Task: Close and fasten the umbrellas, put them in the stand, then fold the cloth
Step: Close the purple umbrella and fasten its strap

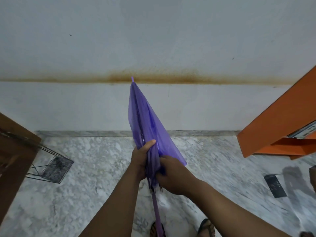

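Observation:
A purple translucent umbrella (pixel 145 120) is collapsed and points away from me, tip toward the wall. Its shaft runs down toward my feet. My left hand (pixel 142 158) grips the gathered canopy near its lower end, thumb lying up along the fabric. My right hand (pixel 172 175) holds the bunched canopy folds and rib ends just beside it. One flap of the canopy still hangs loose on the right side. A black wire-frame umbrella stand (pixel 51 166) sits on the floor at the left, tilted in this view, with nothing visible inside.
A brown wooden piece of furniture (pixel 15 151) fills the left edge beside the stand. An orange cabinet (pixel 277 124) juts in at the right. A dark flat object (pixel 275 188) lies on the marble floor at the right. My sandalled feet (pixel 206 227) show at the bottom.

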